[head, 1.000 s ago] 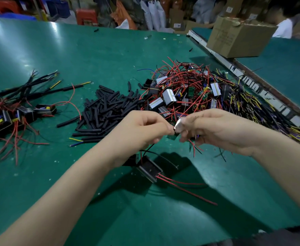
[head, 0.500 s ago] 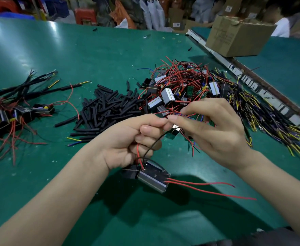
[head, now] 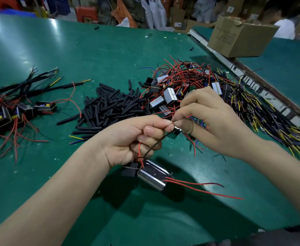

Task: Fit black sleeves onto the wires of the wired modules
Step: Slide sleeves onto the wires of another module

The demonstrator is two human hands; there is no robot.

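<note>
My left hand (head: 133,139) grips the red and black wires of a silver-and-black wired module (head: 152,174) that hangs below the fist, its two red leads (head: 198,189) trailing right over the table. My right hand (head: 211,125) pinches the wire ends at my left fingertips, thumb and forefinger together. A heap of loose black sleeves (head: 110,107) lies just beyond my left hand. Behind my right hand sits a tangle of wired modules (head: 177,86) with red wires.
A bundle of modules with sleeved wires (head: 12,107) lies at the left of the green table (head: 74,50). Yellow-and-dark wires (head: 262,114) spread along the right, by a metal rail (head: 252,80). A cardboard box (head: 239,36) stands at the back right. A person sits behind it.
The hanging module has lifted off the table and swung under my left fist. My right hand has moved from gripping a small part to pinching the wire ends by my left fingers.
</note>
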